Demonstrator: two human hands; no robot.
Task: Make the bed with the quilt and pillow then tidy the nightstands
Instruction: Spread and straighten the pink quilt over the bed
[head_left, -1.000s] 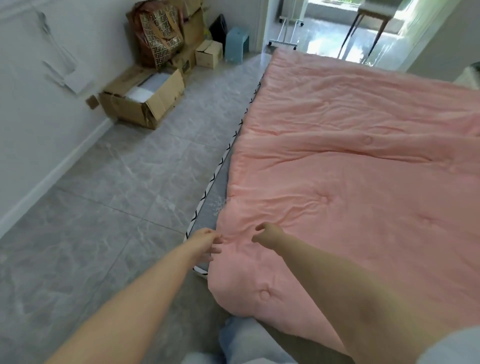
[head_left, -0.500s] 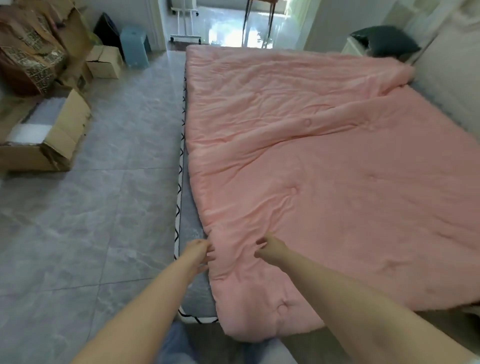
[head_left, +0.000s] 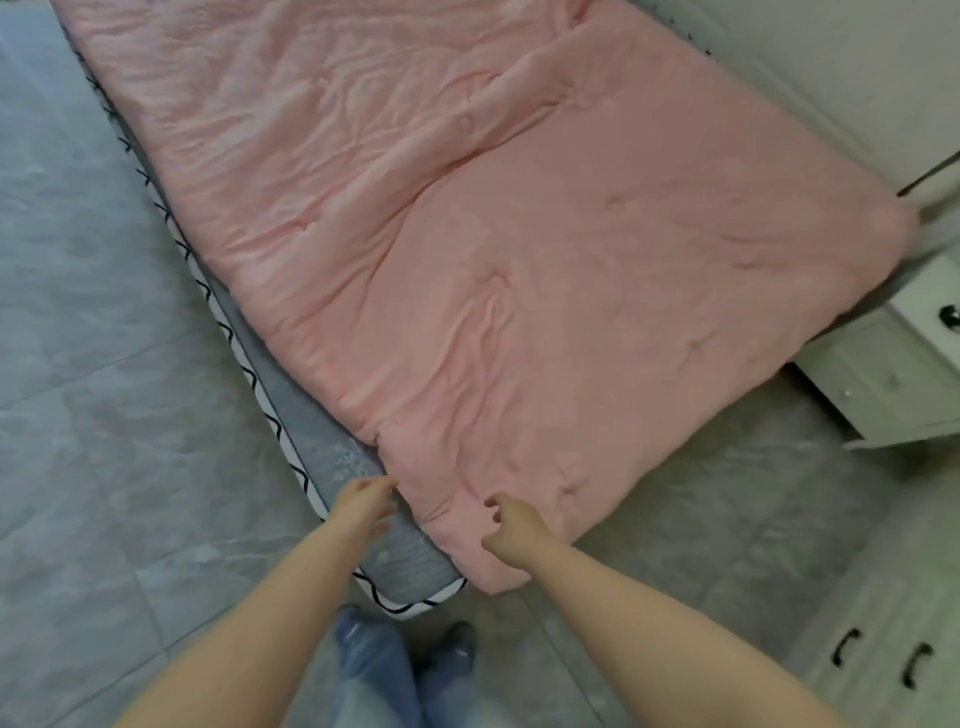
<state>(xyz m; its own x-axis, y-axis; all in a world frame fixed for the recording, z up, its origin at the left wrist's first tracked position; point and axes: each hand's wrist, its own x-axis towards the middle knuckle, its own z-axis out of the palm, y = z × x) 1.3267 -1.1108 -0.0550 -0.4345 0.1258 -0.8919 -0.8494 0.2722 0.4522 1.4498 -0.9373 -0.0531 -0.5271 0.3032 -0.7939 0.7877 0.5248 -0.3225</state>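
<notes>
A pink quilt (head_left: 519, 234) lies spread over a grey mattress (head_left: 332, 447) with black zigzag trim. Its near corner hangs over the mattress end just in front of me. My right hand (head_left: 511, 527) rests on that corner with its fingers curled into the fabric. My left hand (head_left: 363, 504) hovers over the bare grey strip of mattress, fingers apart, fingertips at the quilt's left edge. A white nightstand (head_left: 883, 384) stands at the bed's right side, partly under the quilt's far corner. No pillow is in view.
Grey tiled floor (head_left: 104, 364) runs along the bed's left side. A white cabinet with black handles (head_left: 883, 660) stands at the lower right. A white wall (head_left: 857, 78) borders the bed's far side. My legs and feet (head_left: 405, 670) are at the bed's corner.
The view has swung right and down, from the boxes and doorway to the bed's near corner. My left hand has let go of the quilt edge and spread its fingers; my right hand stays on the fabric.
</notes>
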